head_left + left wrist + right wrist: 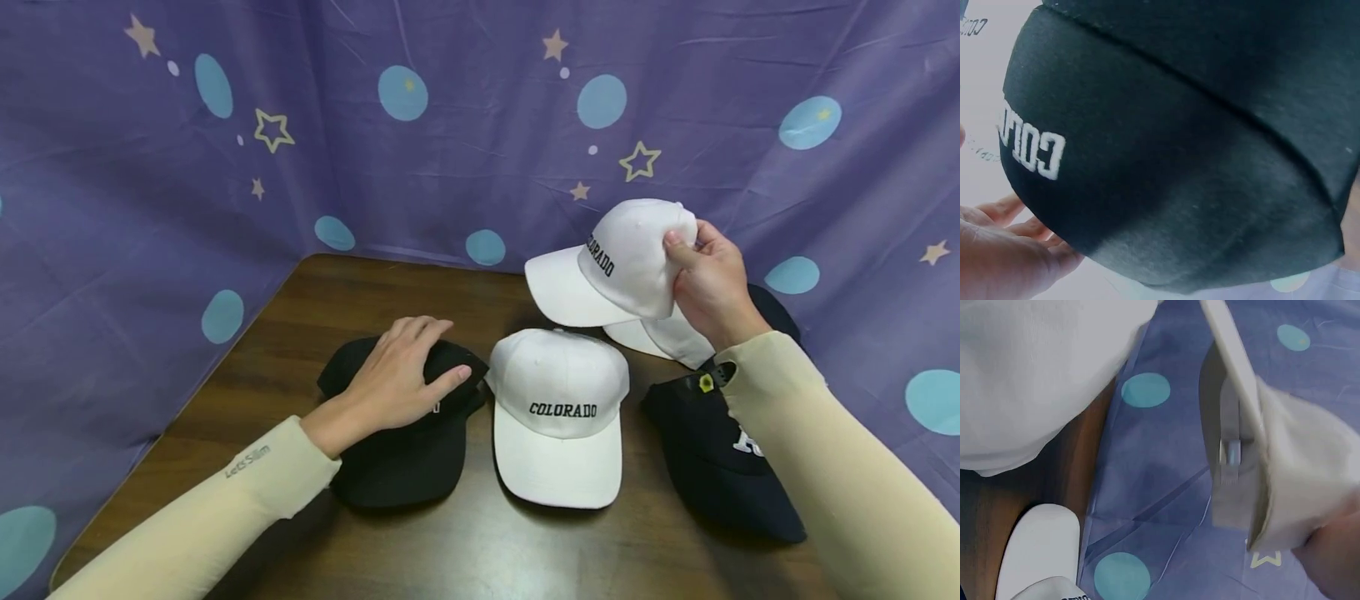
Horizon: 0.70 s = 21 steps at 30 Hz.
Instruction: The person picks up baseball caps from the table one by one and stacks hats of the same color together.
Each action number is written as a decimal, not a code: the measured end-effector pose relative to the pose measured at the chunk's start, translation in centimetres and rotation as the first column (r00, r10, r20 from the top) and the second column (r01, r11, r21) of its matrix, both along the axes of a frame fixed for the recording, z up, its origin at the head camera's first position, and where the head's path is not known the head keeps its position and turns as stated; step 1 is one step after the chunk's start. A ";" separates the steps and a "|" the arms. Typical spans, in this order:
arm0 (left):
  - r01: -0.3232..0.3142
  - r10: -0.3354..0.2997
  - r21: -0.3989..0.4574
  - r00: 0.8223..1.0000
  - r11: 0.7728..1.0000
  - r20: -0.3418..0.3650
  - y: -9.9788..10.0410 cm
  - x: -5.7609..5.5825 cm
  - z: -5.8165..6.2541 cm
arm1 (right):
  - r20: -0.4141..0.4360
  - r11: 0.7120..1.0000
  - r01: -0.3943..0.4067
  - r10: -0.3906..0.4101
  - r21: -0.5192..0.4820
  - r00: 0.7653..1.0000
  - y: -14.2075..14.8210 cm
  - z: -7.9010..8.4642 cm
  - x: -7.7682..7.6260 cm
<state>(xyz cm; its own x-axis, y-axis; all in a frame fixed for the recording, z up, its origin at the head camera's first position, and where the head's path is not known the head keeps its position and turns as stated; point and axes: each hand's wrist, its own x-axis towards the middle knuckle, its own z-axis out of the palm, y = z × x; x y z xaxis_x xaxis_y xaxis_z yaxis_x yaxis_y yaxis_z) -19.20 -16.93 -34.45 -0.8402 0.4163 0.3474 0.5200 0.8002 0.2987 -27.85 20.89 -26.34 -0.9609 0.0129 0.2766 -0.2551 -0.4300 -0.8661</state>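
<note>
- how's the held cap (637,250)?
- white, with dark lettering (600,257), pinched by the right hand (712,282) above and beyond the resting white cap (561,400).
- left hand (393,379)?
- lying relaxed on a black cap (401,467), left of the resting white cap.

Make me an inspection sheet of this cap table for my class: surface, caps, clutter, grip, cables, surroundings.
Surface: brown wood-grain table.
Caps: raised white cap and central white cap, both lettered; black cap left; dark cap right, partly hidden; partly hidden white cap behind.
Clutter: nothing seen.
Grip: left hand lies over the black cap, fingers extended; right hand pinches the raised white cap.
Cables: nothing seen.
Surroundings: purple curtain, patterned with stars and blue ovals.
</note>
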 end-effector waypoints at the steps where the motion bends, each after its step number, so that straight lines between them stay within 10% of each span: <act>1: 0.002 -0.002 -0.001 1.000 1.000 0.004 -0.1 0.0 0.0 | -0.007 0.999 -0.034 0.034 -0.019 0.999 0.0 0.1 0.2; 12: 0.046 -0.046 0.034 0.999 0.998 -0.008 -1.3 0.3 0.0 | -0.126 0.937 -0.350 0.349 0.014 0.929 0.7 0.1 1.7; 21: 0.083 -0.082 0.082 0.997 0.993 -0.012 -1.8 0.5 -0.2 | -0.159 0.854 -0.438 0.491 0.280 0.856 1.1 -0.2 2.9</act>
<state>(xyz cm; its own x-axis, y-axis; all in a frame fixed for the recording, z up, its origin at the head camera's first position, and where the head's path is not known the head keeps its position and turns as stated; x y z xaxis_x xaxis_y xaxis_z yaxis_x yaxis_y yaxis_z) -18.71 -18.72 -34.61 -0.8008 0.4541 0.3905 0.5863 0.7273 0.3567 -24.99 21.99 -26.58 -0.7529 -0.5082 0.4181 -0.2665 -0.3454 -0.8998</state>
